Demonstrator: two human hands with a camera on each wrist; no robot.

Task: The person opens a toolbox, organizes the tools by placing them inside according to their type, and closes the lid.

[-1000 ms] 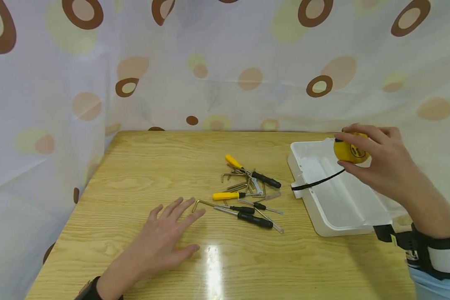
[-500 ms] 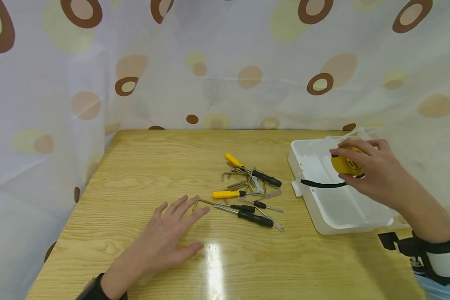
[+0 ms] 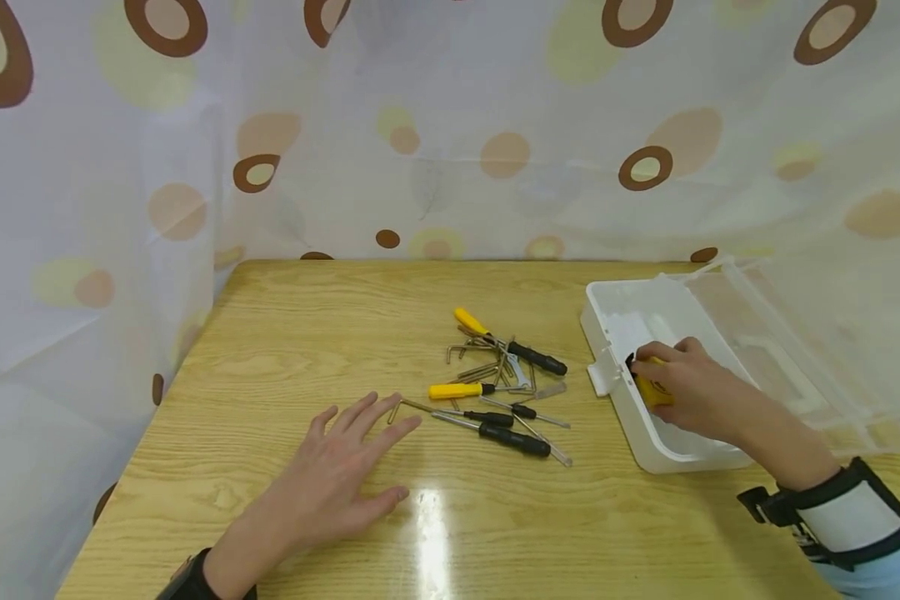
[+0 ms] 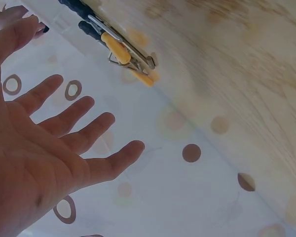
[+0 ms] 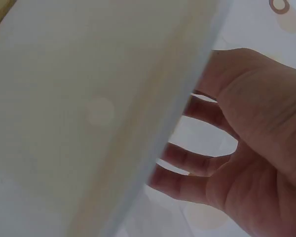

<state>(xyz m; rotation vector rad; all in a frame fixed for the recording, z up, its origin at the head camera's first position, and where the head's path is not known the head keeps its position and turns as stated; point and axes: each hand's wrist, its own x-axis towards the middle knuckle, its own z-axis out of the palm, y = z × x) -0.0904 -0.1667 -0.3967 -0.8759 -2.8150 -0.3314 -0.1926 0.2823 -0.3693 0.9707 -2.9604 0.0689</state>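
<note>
My right hand (image 3: 693, 392) is down inside the white plastic box (image 3: 630, 437), gripping a yellow tape measure (image 3: 652, 385) near the box's left wall. In the right wrist view the box wall (image 5: 89, 123) hides the fingertips and the tape measure. Fingers spread, my left hand (image 3: 337, 475) is over the table at the lower left and holds nothing. Its fingertips are beside the bent end of a long hex key (image 3: 412, 405). To the right lie black-handled screwdrivers (image 3: 513, 439), yellow-handled screwdrivers (image 3: 457, 390), a small wrench (image 3: 517, 371) and several loose hex keys (image 3: 480, 372).
The box's clear lid (image 3: 780, 367) is folded open to the right, and a latch (image 3: 603, 379) sticks out on its left side. A patterned curtain (image 3: 435, 125) hangs behind the wooden table (image 3: 330, 317).
My right hand has lowered the tape measure from above the box into it, moving down and left. The black strap hanging from it no longer shows at length. My left hand has barely moved.
</note>
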